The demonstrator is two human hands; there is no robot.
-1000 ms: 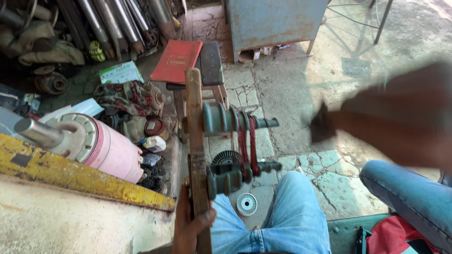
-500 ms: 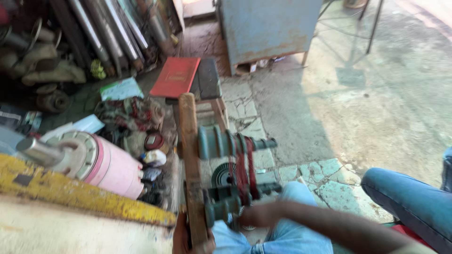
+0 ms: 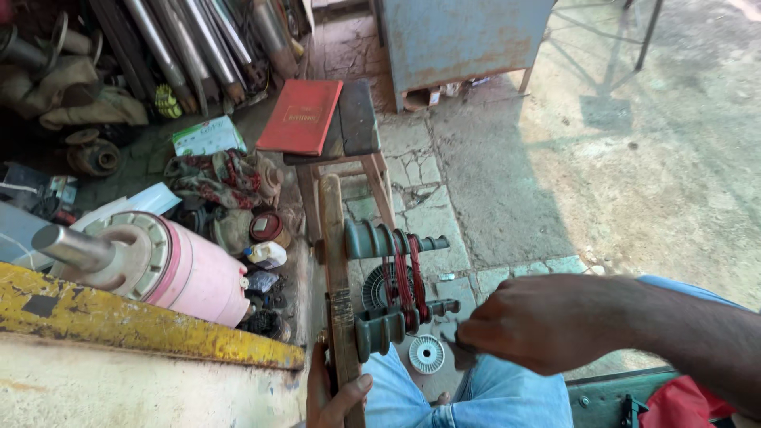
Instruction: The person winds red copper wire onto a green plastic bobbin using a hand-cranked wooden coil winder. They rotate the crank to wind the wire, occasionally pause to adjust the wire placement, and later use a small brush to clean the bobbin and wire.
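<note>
A wooden winding frame (image 3: 337, 285) stands upright between my knees. It carries two grey-green stepped formers (image 3: 380, 239), with a red wire coil (image 3: 406, 279) wrapped around both. My left hand (image 3: 333, 394) grips the wooden upright near its bottom, thumb across the front. My right hand (image 3: 547, 321) reaches in from the right, fingers closed beside the end of the lower former (image 3: 384, 326); what they pinch is hidden. A small white spool (image 3: 426, 353) lies on the floor below the formers.
A pink motor with a steel shaft (image 3: 151, 265) lies left on a yellow-edged bench (image 3: 143, 337). A wooden stool (image 3: 349, 135) with a red book (image 3: 303, 116) stands behind. Rags, small jars, metal pipes (image 3: 182, 47) and a blue metal cabinet (image 3: 460, 40) are beyond.
My right hand swung down from the upper right to the lower former's end. The camera view shifted slightly closer; my left hand kept its grip on the frame.
</note>
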